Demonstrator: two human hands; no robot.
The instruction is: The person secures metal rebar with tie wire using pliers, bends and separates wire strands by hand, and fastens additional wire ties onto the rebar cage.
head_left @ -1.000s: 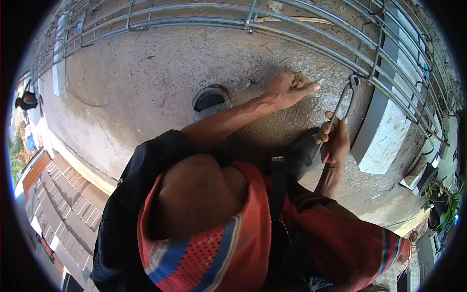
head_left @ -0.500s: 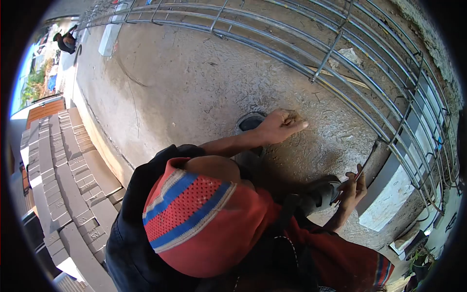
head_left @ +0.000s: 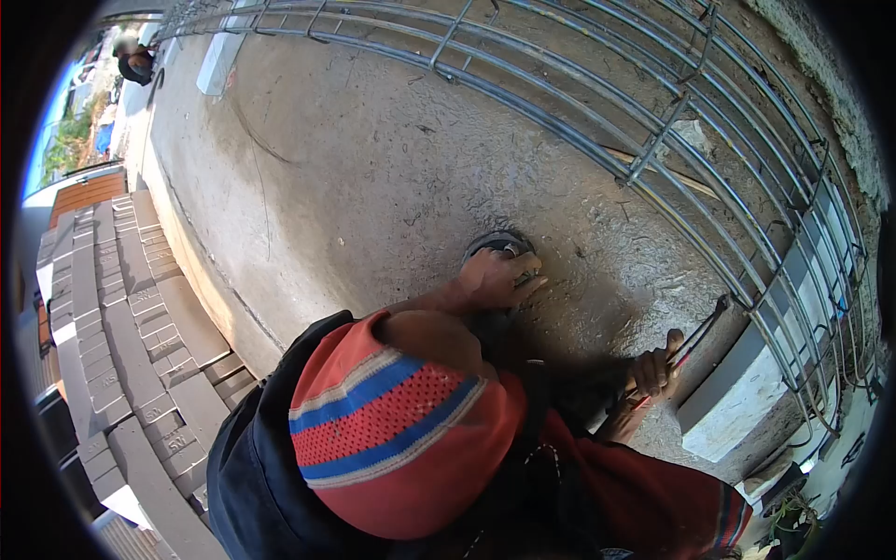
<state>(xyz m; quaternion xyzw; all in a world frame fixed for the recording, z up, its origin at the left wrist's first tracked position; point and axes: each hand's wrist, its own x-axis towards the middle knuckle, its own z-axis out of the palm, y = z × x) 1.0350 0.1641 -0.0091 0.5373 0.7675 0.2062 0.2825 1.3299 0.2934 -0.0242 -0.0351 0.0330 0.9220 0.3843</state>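
Observation:
Near the middle, my left hand (head_left: 497, 278) is curled just beside the dark shoe (head_left: 500, 245) on the concrete floor; what its fingers hold, if anything, is too small to name. At the right, my right hand (head_left: 653, 366) is wrapped round the handles of metal pincers (head_left: 702, 329). The pincers point up and right, their head close to the lowest bars of the long steel rebar cage (head_left: 560, 126). Whether the head touches a bar I cannot tell.
A pale block (head_left: 737, 411) lies under the cage at the right, another pale block (head_left: 220, 61) at the upper left. Stacked grey roof tiles (head_left: 131, 345) stand beyond the floor's left edge. A person (head_left: 135, 63) is far off at the upper left.
My left hand has drawn back from over the floor to beside the shoe. My right hand has moved lower, with the pincers beside the cage. The camera view has turned.

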